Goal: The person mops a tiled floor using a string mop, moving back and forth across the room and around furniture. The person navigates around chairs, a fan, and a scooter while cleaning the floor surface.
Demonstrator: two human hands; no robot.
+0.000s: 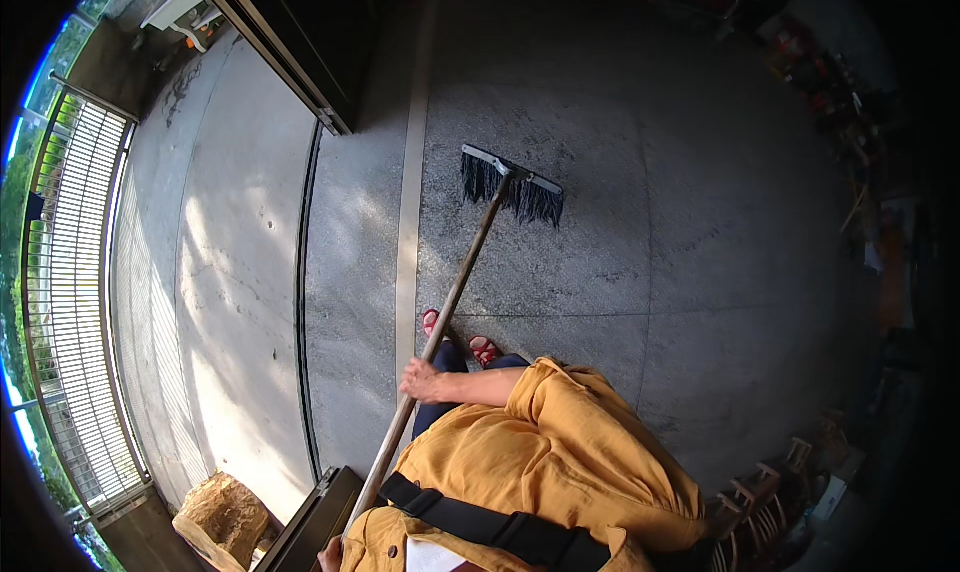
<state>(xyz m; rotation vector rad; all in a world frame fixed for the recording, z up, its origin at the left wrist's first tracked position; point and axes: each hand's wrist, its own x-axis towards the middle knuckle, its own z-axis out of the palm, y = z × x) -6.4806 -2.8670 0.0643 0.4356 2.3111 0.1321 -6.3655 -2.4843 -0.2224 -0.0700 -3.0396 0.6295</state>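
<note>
A mop (470,262) with a long wooden handle, a metal bar and dark strands slants across the view. Its strands (540,207) rest on the grey speckled floor beyond my feet. Partway down the handle, my right hand (422,380) is wrapped round the wood, its arm coming out of a mustard-yellow sleeve. My left hand (330,556) shows only in part at the lower edge, closed at the upper end of the handle. Red sandals (484,350) are on my feet, just right of the handle and behind it.
A dark door (300,42) stands ajar at upper left, with a floor track (305,272) running down from it. Farther left are a metal railing (80,302) and a wood stump (222,520). Small wooden chairs (755,502) and dim clutter line the right side.
</note>
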